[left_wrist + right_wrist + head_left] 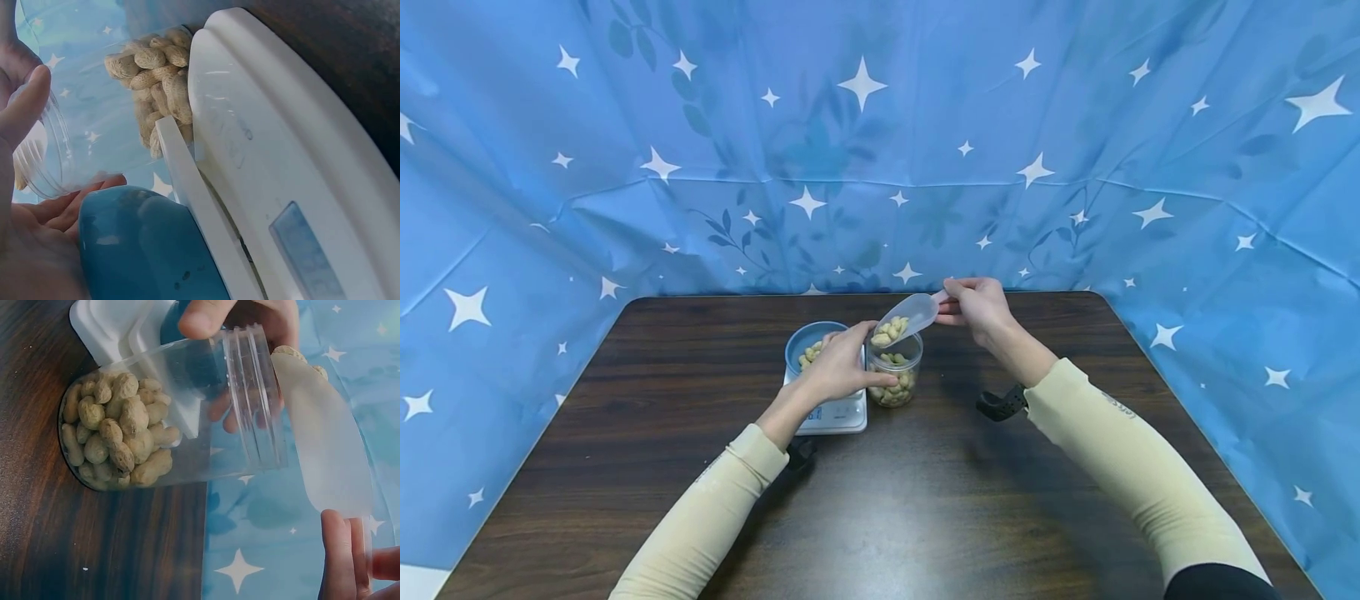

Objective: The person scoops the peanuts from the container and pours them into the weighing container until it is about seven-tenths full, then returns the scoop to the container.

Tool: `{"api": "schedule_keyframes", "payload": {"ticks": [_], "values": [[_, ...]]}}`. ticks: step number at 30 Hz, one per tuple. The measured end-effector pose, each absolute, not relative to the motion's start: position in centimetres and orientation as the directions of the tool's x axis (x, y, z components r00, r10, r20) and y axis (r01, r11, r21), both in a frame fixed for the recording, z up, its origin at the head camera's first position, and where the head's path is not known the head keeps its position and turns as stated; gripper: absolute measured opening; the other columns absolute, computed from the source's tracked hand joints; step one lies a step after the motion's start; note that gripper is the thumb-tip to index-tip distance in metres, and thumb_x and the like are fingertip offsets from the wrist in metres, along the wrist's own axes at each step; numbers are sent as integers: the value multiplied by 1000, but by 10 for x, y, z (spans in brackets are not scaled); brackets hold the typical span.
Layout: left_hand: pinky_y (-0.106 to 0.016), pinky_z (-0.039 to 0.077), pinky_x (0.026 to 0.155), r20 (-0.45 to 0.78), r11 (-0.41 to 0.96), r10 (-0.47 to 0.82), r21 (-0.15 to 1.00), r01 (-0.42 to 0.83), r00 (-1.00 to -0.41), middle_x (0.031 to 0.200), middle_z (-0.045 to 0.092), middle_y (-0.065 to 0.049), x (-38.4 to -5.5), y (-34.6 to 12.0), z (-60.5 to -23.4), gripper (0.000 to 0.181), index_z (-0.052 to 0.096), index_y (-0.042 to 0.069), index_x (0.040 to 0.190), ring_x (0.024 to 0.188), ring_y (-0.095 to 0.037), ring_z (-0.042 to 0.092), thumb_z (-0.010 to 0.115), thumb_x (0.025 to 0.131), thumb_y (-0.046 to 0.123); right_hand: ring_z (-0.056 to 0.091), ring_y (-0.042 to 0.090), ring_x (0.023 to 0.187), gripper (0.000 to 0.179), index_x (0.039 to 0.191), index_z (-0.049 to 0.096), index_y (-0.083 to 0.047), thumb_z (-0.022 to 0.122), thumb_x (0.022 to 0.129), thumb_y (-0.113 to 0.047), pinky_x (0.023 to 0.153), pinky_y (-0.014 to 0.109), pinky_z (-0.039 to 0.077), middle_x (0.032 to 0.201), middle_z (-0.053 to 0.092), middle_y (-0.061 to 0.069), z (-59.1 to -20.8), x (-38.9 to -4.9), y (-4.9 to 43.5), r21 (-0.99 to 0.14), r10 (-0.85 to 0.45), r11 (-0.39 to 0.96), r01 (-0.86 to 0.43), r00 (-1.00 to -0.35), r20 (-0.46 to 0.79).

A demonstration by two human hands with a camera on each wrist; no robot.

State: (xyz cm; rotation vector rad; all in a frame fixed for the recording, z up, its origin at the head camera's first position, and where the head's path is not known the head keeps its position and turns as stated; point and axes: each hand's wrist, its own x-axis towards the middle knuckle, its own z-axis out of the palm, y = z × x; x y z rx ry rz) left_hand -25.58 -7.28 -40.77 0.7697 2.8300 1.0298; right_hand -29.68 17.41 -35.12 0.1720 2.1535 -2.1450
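A clear plastic jar [893, 379], part filled with peanuts [115, 428], stands upright on the table. My left hand [838, 367] holds it near the threaded neck, thumb on one side and fingers on the other. My right hand [981, 308] pinches the handle of a translucent scoop [917, 310]. Peanuts lie in the scoop, whose front end tilts down over the jar's mouth. Beside the jar, a blue bowl [790, 350] with peanuts in it sits on a white kitchen scale [850, 417], partly hidden behind my left hand.
The dark wooden table [880, 517] ends at a back edge just beyond the bowl. A blue curtain [880, 167] with white stars hangs behind it. The scale's display [306, 253] faces the near side.
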Motion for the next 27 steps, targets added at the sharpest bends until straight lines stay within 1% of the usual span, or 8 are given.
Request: {"api": "schedule_keyframes", "payload": {"ticks": [5,8,13,17,22,24,27], "values": [[-62,15,118,146,642,459,628,440,-877,155,46,-13,-252,-78,-408,104,33,6,159,142,-31,42,88,81,45,70,14,71,39,136,54,15,53,109,-13,77,32,60,82,69,8,-351,-296,176,-990,18,-36,140,-990,-140],[-61,12,119,167,609,458,657,444,-873,157,43,-12,-251,-84,-407,103,31,8,161,145,-30,38,88,82,43,70,14,72,38,134,55,15,53,109,-13,78,32,59,84,68,8,-352,-296,177,-989,16,-58,135,-991,-136],[-61,11,118,205,581,456,668,465,-866,159,38,-9,-252,-98,-407,96,34,12,160,145,-29,37,85,85,44,70,15,74,33,127,59,12,55,108,-15,79,32,59,84,68,7,-354,-293,179,-983,9,-107,150,-988,-152],[-65,11,116,214,593,433,664,456,-875,161,32,-9,-254,-111,-408,90,39,14,158,146,-32,33,84,86,45,71,15,72,29,121,61,9,55,108,-16,77,31,59,81,70,6,-357,-292,178,-977,1,-147,153,-988,-155],[-65,11,116,205,607,383,680,413,-901,162,29,-11,-254,-128,-408,90,42,14,157,148,-35,27,86,84,42,71,14,72,34,130,56,13,54,109,-14,76,30,59,80,71,6,-359,-291,173,-974,-14,-175,144,-990,-143],[-65,10,116,194,613,361,688,389,-912,162,28,-12,-253,-135,-408,93,41,14,157,148,-35,26,88,82,42,72,14,73,36,132,55,14,53,109,-13,77,30,59,81,71,6,-359,-291,169,-975,-17,-174,139,-990,-138],[-65,10,116,163,621,338,701,350,-927,163,26,-14,-253,-145,-407,99,37,13,159,149,-36,25,89,80,42,72,15,74,36,132,55,14,53,109,-14,78,31,59,82,72,6,-358,-293,162,-977,-17,-168,133,-991,-132]]}}
